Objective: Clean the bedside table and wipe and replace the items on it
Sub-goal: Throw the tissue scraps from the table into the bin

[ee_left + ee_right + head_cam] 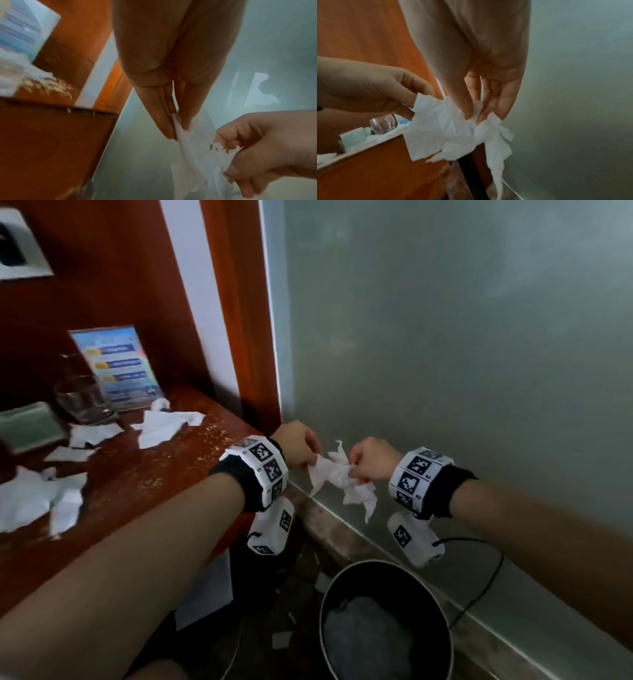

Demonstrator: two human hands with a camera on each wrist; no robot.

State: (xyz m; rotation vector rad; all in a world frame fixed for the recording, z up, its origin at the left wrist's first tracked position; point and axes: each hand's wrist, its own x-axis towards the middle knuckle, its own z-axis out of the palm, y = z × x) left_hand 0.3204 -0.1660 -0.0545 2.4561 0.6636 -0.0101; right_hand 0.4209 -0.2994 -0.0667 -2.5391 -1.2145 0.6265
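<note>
Nearest to me, on the floor by the wall, stands a dark round bin [442, 604] with something pale crumpled inside. Above it both hands meet in mid-air over a crumpled white tissue [337, 474]: the left hand [296, 445] has its grip narrowed to a pinch on one edge, fingers and thumb pressed flat together on the paper, while the right hand [371, 462] pinches the bunched other end, a torn strip dangling below it. Each wrist wears a band of black-and-white marker squares. To the left, the wooden bench [178, 470] is strewn with pale crumbs and more torn tissue pieces [164, 424]. Farther back on it a clear drinking glass [82, 400] stands just beside a green box [29, 424], and behind the glass an upright blue printed card [118, 368] leans against the wood panel.
</note>
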